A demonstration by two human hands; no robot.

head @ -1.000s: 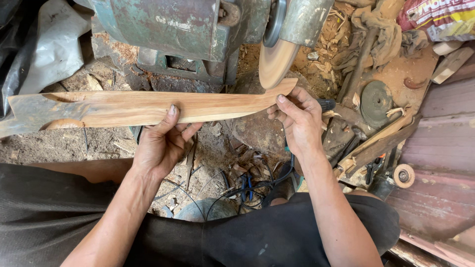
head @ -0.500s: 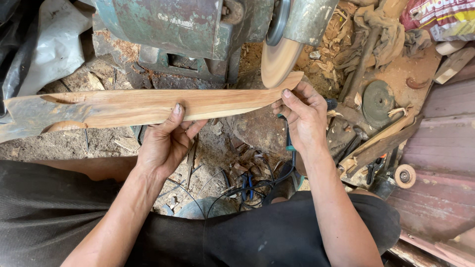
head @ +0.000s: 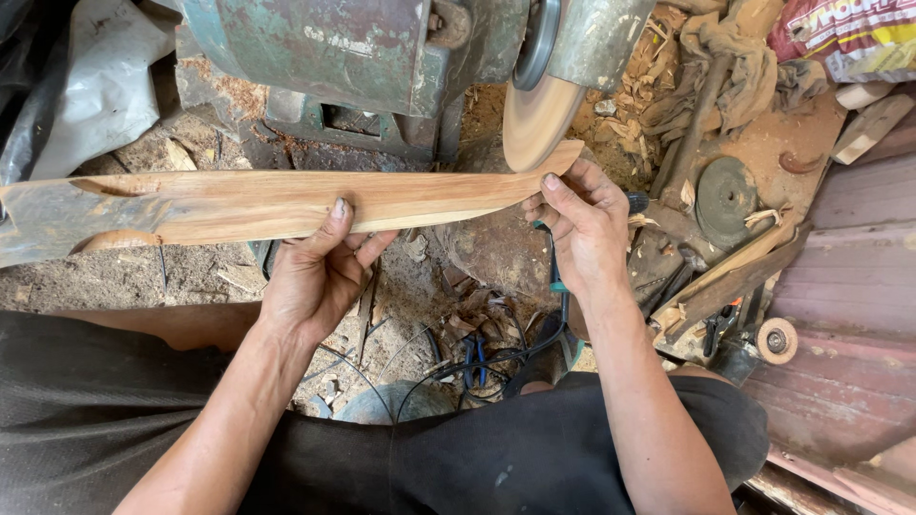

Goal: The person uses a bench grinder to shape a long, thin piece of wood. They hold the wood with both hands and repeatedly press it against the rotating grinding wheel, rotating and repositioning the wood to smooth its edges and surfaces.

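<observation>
A long, flat, curved piece of light brown wood (head: 239, 205) lies crosswise in front of me, its left end broad and notched, its right end tapering upward. My left hand (head: 320, 277) grips it from below near the middle, thumb on top. My right hand (head: 582, 224) holds the tapered right end, whose tip touches the lower edge of a round sanding disc (head: 534, 119). The disc is mounted on a worn green machine (head: 324, 48) under a grey metal guard (head: 596, 38).
Wood chips and sawdust cover the ground (head: 420, 286). Black cables (head: 468, 358) run below my hands. To the right lie a dark round disc (head: 727, 195), wooden offcuts (head: 725, 281), a small wheel (head: 776, 340) and rags (head: 735, 57). Grey plastic sheeting (head: 86, 86) sits at upper left.
The wood has shifted slightly to the right and up, bringing its tapered tip against the disc's lower edge. Both hands keep the same grip.
</observation>
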